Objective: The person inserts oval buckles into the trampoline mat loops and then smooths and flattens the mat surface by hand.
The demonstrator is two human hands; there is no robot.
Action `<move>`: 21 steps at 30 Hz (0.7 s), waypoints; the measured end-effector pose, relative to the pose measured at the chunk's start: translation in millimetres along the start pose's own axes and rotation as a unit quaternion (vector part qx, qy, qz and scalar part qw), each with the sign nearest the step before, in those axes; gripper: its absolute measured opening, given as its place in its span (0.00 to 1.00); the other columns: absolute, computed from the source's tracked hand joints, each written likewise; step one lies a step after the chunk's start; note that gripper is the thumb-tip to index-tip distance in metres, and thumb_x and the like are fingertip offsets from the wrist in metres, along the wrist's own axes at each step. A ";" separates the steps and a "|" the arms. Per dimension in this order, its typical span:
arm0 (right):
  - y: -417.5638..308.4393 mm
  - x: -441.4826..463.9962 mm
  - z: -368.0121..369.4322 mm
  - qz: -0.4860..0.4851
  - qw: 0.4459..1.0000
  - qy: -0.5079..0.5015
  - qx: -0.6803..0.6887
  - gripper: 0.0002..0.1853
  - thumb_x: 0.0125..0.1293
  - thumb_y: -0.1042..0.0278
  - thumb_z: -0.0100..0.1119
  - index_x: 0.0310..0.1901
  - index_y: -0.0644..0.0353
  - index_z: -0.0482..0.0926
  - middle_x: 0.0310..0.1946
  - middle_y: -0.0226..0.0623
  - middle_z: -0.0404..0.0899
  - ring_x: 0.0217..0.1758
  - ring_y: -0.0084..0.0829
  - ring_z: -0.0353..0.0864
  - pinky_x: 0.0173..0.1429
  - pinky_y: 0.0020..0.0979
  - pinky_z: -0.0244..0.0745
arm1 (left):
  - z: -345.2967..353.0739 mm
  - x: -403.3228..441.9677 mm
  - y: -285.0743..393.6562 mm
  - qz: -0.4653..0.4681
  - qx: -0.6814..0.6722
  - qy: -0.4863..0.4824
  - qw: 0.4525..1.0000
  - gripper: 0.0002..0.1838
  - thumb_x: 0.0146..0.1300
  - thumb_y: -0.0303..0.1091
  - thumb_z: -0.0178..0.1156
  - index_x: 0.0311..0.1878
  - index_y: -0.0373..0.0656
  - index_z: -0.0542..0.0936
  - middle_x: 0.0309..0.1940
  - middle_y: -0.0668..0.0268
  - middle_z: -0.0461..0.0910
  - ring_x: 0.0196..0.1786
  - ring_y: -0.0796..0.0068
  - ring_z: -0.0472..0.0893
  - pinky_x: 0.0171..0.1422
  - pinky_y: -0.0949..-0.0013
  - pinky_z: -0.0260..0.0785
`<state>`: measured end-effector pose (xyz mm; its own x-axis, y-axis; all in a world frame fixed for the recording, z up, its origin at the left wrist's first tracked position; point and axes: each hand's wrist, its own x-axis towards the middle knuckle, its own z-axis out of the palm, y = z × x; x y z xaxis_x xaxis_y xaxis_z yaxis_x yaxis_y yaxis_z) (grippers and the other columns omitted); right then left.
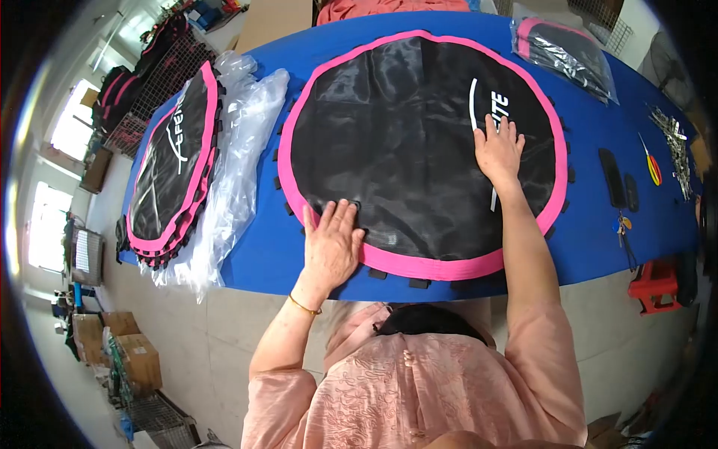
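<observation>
A round black trampoline mat (404,150) with a pink border lies spread on the blue table, small dark tabs showing around its edge. My left hand (333,243) rests flat over the pink border at the near left, fingers stretched onto the black fabric. Farther right, my right hand (499,150) lies with fingers spread on the mat, covering part of the white lettering. Neither hand grips anything.
Folded pink-edged mats (168,165) lie at the table's left beside clear plastic bags (243,157). A bagged mat (565,56) sits at the back right. Nearer right are a black phone (612,178), snips (651,163), keys (622,226) and metal pieces (673,142). A red stool (653,288) stands below.
</observation>
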<state>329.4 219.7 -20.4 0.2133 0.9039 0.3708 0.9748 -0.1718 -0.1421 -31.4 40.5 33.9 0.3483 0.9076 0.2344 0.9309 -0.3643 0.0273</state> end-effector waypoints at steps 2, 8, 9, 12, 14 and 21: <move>0.6 0.6 0.4 -0.003 1.000 -0.002 -0.004 0.31 0.81 0.44 0.49 0.77 0.51 0.73 0.78 0.56 0.67 0.84 0.56 0.61 0.85 0.62 0.51 | 4.5 -1.2 -20.1 -0.034 0.022 0.006 0.999 0.27 0.79 0.44 0.54 0.73 0.39 0.77 0.73 0.54 0.78 0.77 0.50 0.73 0.86 0.29 0.42; 0.7 -0.6 -2.2 -0.001 1.000 -0.011 -0.005 0.31 0.81 0.44 0.49 0.78 0.51 0.72 0.79 0.55 0.67 0.85 0.55 0.61 0.85 0.62 0.51 | 9.8 8.9 -54.3 -0.083 0.045 0.003 0.995 0.26 0.79 0.43 0.54 0.74 0.40 0.76 0.73 0.54 0.78 0.78 0.52 0.73 0.85 0.28 0.44; 0.8 -0.7 -2.4 0.000 1.000 -0.011 -0.004 0.31 0.81 0.45 0.49 0.78 0.52 0.72 0.79 0.55 0.67 0.85 0.55 0.60 0.85 0.61 0.51 | 10.4 7.8 -53.8 -0.083 0.047 0.002 0.995 0.26 0.79 0.43 0.54 0.74 0.40 0.76 0.73 0.54 0.78 0.78 0.52 0.73 0.85 0.28 0.44; 0.5 -0.2 -3.9 -0.001 1.000 -0.012 -0.002 0.31 0.81 0.45 0.49 0.77 0.52 0.72 0.79 0.55 0.67 0.85 0.55 0.60 0.85 0.61 0.51 | 9.5 1.0 -45.6 -0.064 0.040 0.007 0.997 0.27 0.79 0.43 0.54 0.74 0.38 0.76 0.73 0.52 0.78 0.77 0.51 0.73 0.85 0.28 0.44; -0.2 -0.5 -4.2 0.000 1.000 -0.013 -0.001 0.31 0.81 0.45 0.49 0.77 0.53 0.73 0.79 0.55 0.67 0.85 0.55 0.60 0.85 0.61 0.51 | 3.2 -6.8 -36.1 -0.042 0.021 0.009 0.999 0.27 0.79 0.43 0.54 0.74 0.37 0.76 0.72 0.50 0.78 0.77 0.49 0.74 0.86 0.29 0.44; 1.9 -0.2 -0.7 -0.011 1.000 0.001 0.002 0.30 0.81 0.46 0.49 0.76 0.54 0.73 0.78 0.58 0.68 0.84 0.57 0.62 0.84 0.63 0.51 | -2.8 -12.5 -22.5 -0.041 0.012 -0.001 0.999 0.27 0.80 0.45 0.53 0.73 0.37 0.76 0.72 0.51 0.78 0.77 0.49 0.73 0.86 0.30 0.42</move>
<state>331.3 218.8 -20.1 0.1924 0.9064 0.3760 0.9789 -0.1508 -0.1376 -57.0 36.8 33.1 0.2715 0.9342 0.2314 0.9585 -0.2842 0.0224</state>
